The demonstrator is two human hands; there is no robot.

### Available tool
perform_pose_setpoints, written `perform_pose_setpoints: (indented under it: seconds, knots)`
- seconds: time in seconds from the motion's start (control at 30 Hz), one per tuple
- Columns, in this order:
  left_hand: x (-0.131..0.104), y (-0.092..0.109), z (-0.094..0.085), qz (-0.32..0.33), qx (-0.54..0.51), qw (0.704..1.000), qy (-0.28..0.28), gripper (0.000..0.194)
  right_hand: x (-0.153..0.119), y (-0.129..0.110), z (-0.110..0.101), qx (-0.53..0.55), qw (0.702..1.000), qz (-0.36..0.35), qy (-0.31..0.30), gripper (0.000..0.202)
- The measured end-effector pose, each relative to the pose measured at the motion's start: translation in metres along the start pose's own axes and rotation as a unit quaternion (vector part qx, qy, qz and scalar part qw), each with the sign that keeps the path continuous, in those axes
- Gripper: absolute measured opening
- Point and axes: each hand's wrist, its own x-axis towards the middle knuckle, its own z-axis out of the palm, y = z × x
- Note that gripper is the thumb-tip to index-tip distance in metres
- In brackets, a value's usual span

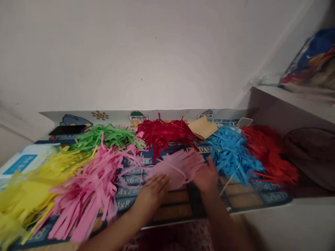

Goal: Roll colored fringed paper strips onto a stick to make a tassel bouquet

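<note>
Two bare hands work over a small bunch of pale pink paper strips [178,167] lying near the middle of the printed desk mat [272,197]. The left hand [153,190] lies palm down with its fingers loosely spread, the fingertips resting on the near left edge of the bunch. The right hand [206,177] is also flat and open, pressing on the right end of the same bunch; the picture is blurred here, so I cannot tell whether any strip is pinched between its fingers. To the left of the hands sprawls a larger heap of brighter pink strips [86,188], with a yellow heap [28,195] beyond it at the mat's left end. Behind these sit a green heap [107,137] and a dark red heap [164,134]. To the right lie a tan paper square [202,127], a blue heap [230,153] and an orange-red heap [269,153]. A black phone [66,130] rests at the far left corner.
</note>
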Motion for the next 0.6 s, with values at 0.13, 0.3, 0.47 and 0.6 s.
perform_pose_setpoints:
  seconds: [0.13,0.3,0.47,0.6]
  knots:
    - [0.001,0.015,0.019,-0.023,-0.048,0.995,-0.083,0.03,-0.013,-0.058,-0.035,-0.241,0.915,-0.254,0.202,0.029]
    - [0.006,0.022,0.019,-0.059,-0.102,0.987,-0.108,0.048,-0.055,0.008,-0.028,-0.668,0.651,-0.331,-0.145,0.057]
    - [0.009,0.018,0.016,-0.054,-0.086,0.989,-0.108,0.038,-0.051,0.028,-0.02,-0.834,0.405,-0.327,-0.182,0.074]
    - [0.01,0.021,0.007,-0.04,-0.084,0.995,-0.044,0.032,-0.049,0.02,-0.021,-0.819,0.383,-0.383,-0.189,0.051]
